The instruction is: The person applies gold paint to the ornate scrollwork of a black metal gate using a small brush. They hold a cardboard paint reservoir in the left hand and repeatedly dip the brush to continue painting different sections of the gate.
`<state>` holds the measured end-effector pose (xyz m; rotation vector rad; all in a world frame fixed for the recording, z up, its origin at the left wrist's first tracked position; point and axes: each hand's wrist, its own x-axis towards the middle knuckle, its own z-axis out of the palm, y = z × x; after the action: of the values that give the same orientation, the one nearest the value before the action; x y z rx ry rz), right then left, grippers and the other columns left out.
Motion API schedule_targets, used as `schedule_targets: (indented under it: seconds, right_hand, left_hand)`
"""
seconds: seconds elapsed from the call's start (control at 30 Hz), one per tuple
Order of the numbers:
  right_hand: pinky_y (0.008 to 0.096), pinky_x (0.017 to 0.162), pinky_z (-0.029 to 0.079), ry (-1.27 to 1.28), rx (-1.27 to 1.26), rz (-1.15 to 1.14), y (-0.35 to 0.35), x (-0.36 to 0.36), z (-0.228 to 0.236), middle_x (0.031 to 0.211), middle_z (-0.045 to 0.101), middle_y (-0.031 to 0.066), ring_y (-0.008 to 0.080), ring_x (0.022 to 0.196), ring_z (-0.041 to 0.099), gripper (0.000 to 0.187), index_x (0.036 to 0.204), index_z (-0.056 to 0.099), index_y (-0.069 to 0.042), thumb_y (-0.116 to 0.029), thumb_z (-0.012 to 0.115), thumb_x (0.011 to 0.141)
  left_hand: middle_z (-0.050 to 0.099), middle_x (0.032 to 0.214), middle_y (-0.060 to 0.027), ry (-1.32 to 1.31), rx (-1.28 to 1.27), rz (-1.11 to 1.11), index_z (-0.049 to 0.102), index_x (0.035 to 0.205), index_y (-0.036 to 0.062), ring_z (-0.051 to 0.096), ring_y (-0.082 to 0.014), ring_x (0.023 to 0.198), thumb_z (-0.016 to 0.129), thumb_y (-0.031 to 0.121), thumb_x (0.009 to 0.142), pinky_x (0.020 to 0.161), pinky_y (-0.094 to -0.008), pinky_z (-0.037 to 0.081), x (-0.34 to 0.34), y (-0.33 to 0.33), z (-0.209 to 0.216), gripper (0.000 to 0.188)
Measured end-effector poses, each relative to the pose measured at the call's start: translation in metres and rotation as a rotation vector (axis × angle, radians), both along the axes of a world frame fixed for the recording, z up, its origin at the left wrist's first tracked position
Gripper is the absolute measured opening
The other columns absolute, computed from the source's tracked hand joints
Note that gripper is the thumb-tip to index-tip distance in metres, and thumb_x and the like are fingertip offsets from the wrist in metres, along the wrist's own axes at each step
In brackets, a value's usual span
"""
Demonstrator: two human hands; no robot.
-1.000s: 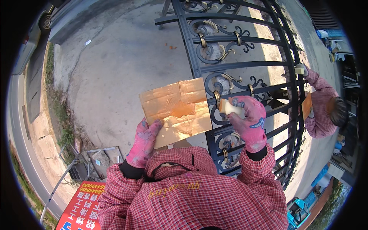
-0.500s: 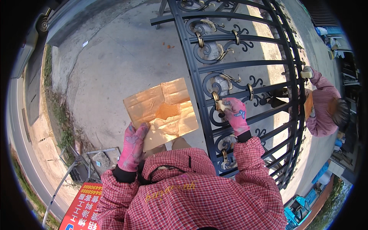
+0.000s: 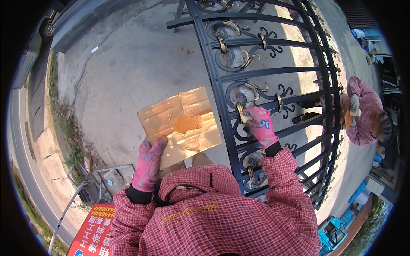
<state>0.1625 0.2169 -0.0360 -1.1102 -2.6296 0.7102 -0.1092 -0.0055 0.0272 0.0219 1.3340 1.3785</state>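
My left hand [image 3: 148, 164], in a pink patterned glove, grips the lower left edge of a creased cardboard piece [image 3: 192, 147] smeared with gold-orange paint in its middle. The cardboard is held in front of my lap, left of a dark metal gate [image 3: 226, 141] with scrollwork and gold-coloured accents. My right hand [image 3: 261, 124], in a matching glove, is closed around a small pale sponge-like pad [image 3: 245, 116] and is at a scroll just below a gold collar [image 3: 240, 106]. The fingers hide most of the pad, so its full shape does not show.
Across the gate a co-worker [image 3: 363, 111] in a checked top holds a pale block and an orange-brown board. Gate bars and scrolls fill the right side. A red sign [image 3: 92, 230] and a metal frame [image 3: 100, 183] stand at lower left. Orange bits [image 3: 187, 51] lie on the concrete floor.
My right hand has turned and shifted slightly at the scroll, covering more of the pad. The co-worker's gloved hand has moved from the gate back to their board. My left hand stays put.
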Motion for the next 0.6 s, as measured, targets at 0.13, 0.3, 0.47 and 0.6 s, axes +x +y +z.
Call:
schedule_targets:
  seconds: [0.13, 0.3, 0.47, 0.6]
  right_hand:
    - [0.0383, 0.073, 0.048, 0.175, -0.023, -0.107, -0.001, -0.001, 0.0, 0.086, 0.065, 0.012, 0.0321, 0.079, 0.06, 0.034, 0.091, 0.063, -0.005, 0.003, 0.065, 0.058]
    - [0.0376, 0.073, 0.048, 0.143, -0.086, -0.069, -0.016, 0.027, -0.027, 0.087, 0.065, 0.0108, 0.0314, 0.081, 0.061, 0.031, 0.088, 0.062, -0.006, 0.003, 0.065, 0.059]
    - [0.0381, 0.073, 0.048, 0.174, -0.037, -0.096, -0.019, 0.02, -0.01, 0.088, 0.064, 0.0105, 0.0317, 0.081, 0.061, 0.031, 0.088, 0.062, -0.006, 0.003, 0.064, 0.059]
    - [0.0365, 0.07, 0.05, 0.064, 0.077, 0.028, -0.024, 0.027, -0.031, 0.087, 0.064, 0.0112, 0.032, 0.08, 0.062, 0.035, 0.089, 0.061, -0.003, 0.006, 0.065, 0.056]
  left_hand:
    - [0.059, 0.107, -0.0073, 0.014, -0.008, -0.004, 0.046, 0.122, 0.0012, 0.06, -0.0131, 0.087, 0.051, 0.015, 0.092, 0.071, -0.0264, 0.052, 0.001, 0.003, 0.002, 0.034]
    - [0.06, 0.107, -0.0075, 0.002, -0.017, -0.017, 0.047, 0.122, 0.001, 0.061, -0.0132, 0.087, 0.052, 0.015, 0.092, 0.071, -0.0264, 0.052, 0.001, 0.004, -0.001, 0.033]
    - [0.06, 0.105, -0.0069, 0.018, -0.025, -0.025, 0.048, 0.12, 0.0007, 0.061, -0.0129, 0.086, 0.051, 0.014, 0.092, 0.071, -0.026, 0.052, 0.003, 0.008, 0.0, 0.031]
    - [0.06, 0.104, -0.0064, 0.014, -0.018, -0.026, 0.048, 0.12, 0.0005, 0.061, -0.0125, 0.085, 0.052, 0.014, 0.092, 0.071, -0.0258, 0.052, 0.009, 0.008, -0.001, 0.031]
